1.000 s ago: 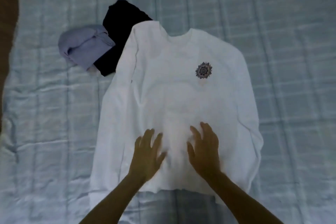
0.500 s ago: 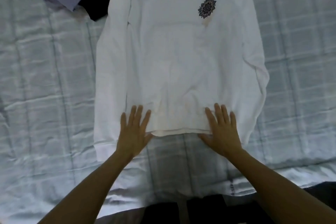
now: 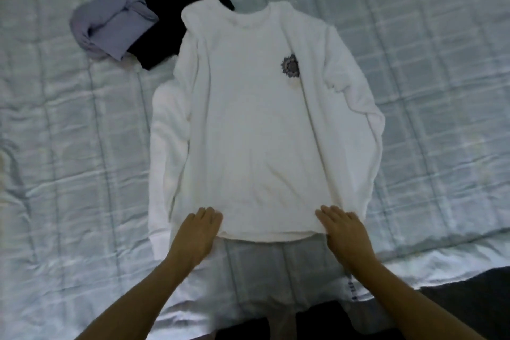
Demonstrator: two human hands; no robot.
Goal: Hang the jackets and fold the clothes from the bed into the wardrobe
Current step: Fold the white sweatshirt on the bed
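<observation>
left hand [image 3: 197, 232] grips hem of white sweatshirt [image 3: 256, 124], left corner | right hand [image 3: 345, 232] grips right corner | sweatshirt flat on quilted bed [image 3: 441, 91], front up | far left: black garment [image 3: 162, 33] under its shoulder, lilac garment [image 3: 110, 27] overlapping that

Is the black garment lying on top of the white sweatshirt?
No, the white sweatshirt covers the near edge of the black garment with its shoulder, so the black one lies underneath.

The pale blue quilted bed cover [image 3: 430, 36] looks satiny and a little glossy; the white long-sleeved cloth sweatshirt [image 3: 256, 132] looks matt and soft.
</observation>
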